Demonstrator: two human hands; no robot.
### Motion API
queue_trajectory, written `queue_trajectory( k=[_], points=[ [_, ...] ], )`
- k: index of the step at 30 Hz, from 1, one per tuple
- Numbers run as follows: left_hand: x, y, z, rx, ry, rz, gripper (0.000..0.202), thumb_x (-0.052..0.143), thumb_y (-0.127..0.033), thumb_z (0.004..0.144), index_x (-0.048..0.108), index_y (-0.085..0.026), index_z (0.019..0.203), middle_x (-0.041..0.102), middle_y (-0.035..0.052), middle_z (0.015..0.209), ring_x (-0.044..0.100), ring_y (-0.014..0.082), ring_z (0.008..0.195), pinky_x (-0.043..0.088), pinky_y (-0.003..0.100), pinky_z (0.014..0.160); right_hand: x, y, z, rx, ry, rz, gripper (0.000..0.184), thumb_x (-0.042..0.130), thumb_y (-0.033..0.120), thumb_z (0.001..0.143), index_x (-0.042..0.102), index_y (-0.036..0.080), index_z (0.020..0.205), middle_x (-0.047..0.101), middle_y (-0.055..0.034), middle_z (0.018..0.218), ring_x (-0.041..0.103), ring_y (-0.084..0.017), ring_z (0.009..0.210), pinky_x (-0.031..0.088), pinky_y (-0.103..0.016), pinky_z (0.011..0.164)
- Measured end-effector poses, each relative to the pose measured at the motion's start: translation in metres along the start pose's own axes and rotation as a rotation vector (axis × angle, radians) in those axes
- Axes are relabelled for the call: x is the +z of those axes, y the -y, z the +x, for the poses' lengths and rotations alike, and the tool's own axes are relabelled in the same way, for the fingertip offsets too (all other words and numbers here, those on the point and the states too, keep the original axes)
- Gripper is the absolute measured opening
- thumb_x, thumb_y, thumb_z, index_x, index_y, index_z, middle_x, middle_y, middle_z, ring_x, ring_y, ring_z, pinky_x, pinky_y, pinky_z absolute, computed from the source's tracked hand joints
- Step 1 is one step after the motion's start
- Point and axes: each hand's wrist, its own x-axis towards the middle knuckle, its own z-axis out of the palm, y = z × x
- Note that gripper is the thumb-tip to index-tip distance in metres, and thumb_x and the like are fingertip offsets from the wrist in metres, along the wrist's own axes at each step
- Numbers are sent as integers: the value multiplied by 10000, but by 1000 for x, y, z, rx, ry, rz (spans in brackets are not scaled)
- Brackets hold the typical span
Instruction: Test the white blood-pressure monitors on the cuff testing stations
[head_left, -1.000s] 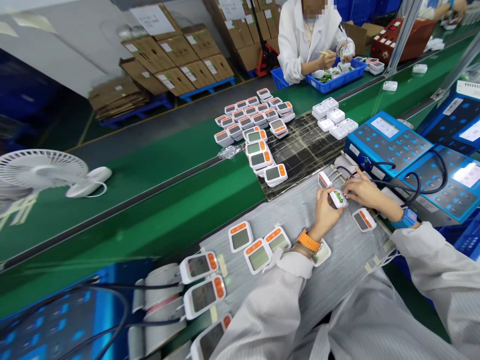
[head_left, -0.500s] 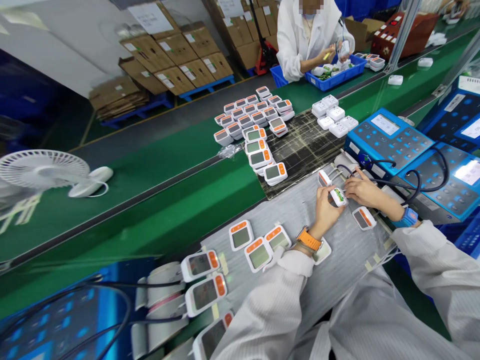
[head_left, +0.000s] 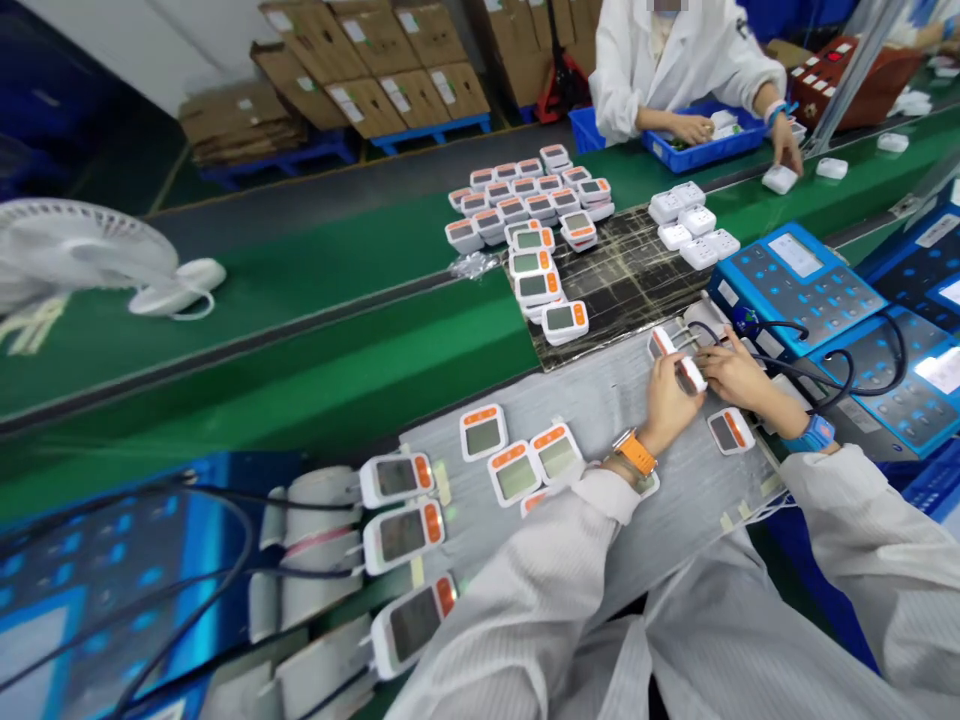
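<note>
My left hand (head_left: pixel 671 405), with an orange-banded watch at the wrist, is closed on a small white meter (head_left: pixel 691 376), which is tilted up on its edge. Close beside it, my right hand (head_left: pixel 736 375) has its fingers bent together at the meter's far side, near the cables; what they pinch is hidden. Another meter (head_left: pixel 661 344) with orange buttons lies just beyond my left fingers, joined to a lead. To the right, below my right hand, a loose meter (head_left: pixel 730 432) rests on the grey work mat (head_left: pixel 600 400).
Several meters (head_left: pixel 514 473) lie left on the mat, others (head_left: pixel 402 532) on cabled holders. Stacked meters (head_left: pixel 517 205) and white cases (head_left: pixel 697 220) stand beyond. Blue test boxes (head_left: pixel 799 280) flank the right; a fan (head_left: pixel 82 250) sits left. A co-worker (head_left: pixel 679 70) works at a blue tray (head_left: pixel 705 150).
The meter in my left hand has turned: its green-lit inside no longer shows. A co-worker's hand has come down on a white case on the belt. My view has shifted slightly.
</note>
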Motion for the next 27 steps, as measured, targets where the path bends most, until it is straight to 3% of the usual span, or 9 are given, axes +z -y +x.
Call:
queue_trajectory(
  k=[4, 6, 8, 10, 12, 14, 17, 23, 27],
  points=[
    [-10, -16, -1, 65, 105, 72, 519, 821, -121, 760, 555, -219, 1194, 581, 122, 1377, 580, 298, 1299, 501, 477, 1087, -10, -4, -15, -26, -108, -43, 334, 487, 84, 870, 782, 198, 977, 741, -110, 1232, 555, -331, 1334, 173, -690, 1231],
    [-19, -26, -12, 89, 134, 186, 337, 772, -155, 834, 592, -210, 1114, 579, 126, 1375, 571, 303, 1296, 502, 470, 1071, -20, -1, -35, -17, -179, -41, 326, 486, 108, 901, 779, 196, 1016, 716, -113, 1294, 556, -328, 1327, 331, -629, 1186],
    [-24, -36, -27, 86, 251, 303, 248, 744, -174, 867, 613, -197, 1077, 627, 121, 1268, 602, 301, 1220, 527, 456, 1013, -28, 3, -61, 18, -213, -25, 296, 496, 154, 933, 775, 202, 1018, 737, -104, 1245, 618, -309, 1217, 478, -533, 1076],
    [-23, -43, -43, 84, 440, 376, 368, 802, -231, 831, 603, -167, 1134, 659, 126, 1171, 625, 308, 1150, 550, 441, 954, -29, 8, -85, 58, -193, -10, 281, 503, 191, 944, 766, 203, 1040, 768, -99, 1131, 671, -289, 1065, 546, -474, 962],
    [-17, -47, -56, 86, 551, 418, 619, 892, -318, 743, 557, -131, 1228, 653, 147, 1195, 616, 325, 1153, 556, 437, 933, -25, 13, -102, 91, -159, -14, 309, 498, 199, 932, 745, 186, 1117, 774, -109, 1072, 687, -287, 986, 569, -455, 893],
    [-11, -48, -63, 81, 537, 452, 742, 922, -361, 702, 517, -119, 1275, 623, 164, 1272, 592, 332, 1192, 550, 436, 942, -17, 16, -110, 120, -144, -37, 366, 492, 190, 910, 714, 169, 1200, 767, -124, 1098, 688, -297, 1002, 573, -454, 880],
    [-5, -44, -65, 76, 489, 458, 640, 884, -328, 756, 522, -136, 1248, 612, 148, 1310, 585, 310, 1206, 535, 420, 959, -9, 19, -111, 132, -119, -75, 411, 494, 156, 873, 696, 170, 1231, 755, -131, 1152, 671, -303, 1041, 561, -452, 907],
    [-4, -31, -57, 15, 515, 352, 701, 904, -335, 732, 526, -135, 1287, 621, 128, 1347, 576, 281, 1245, 487, 385, 1055, -4, 19, -108, 92, -68, -167, 336, 526, 125, 819, 745, 155, 1072, 766, -154, 1103, 626, -314, 949, 534, -450, 869],
    [-2, -30, -58, 18, 506, 312, 676, 882, -379, 751, 558, -165, 1304, 678, 91, 1264, 575, 303, 1239, 501, 419, 1033, 0, 16, -109, 91, -86, -153, 279, 533, 153, 830, 761, 179, 989, 773, -136, 1055, 596, -300, 879, 512, -446, 812]
  ],
)
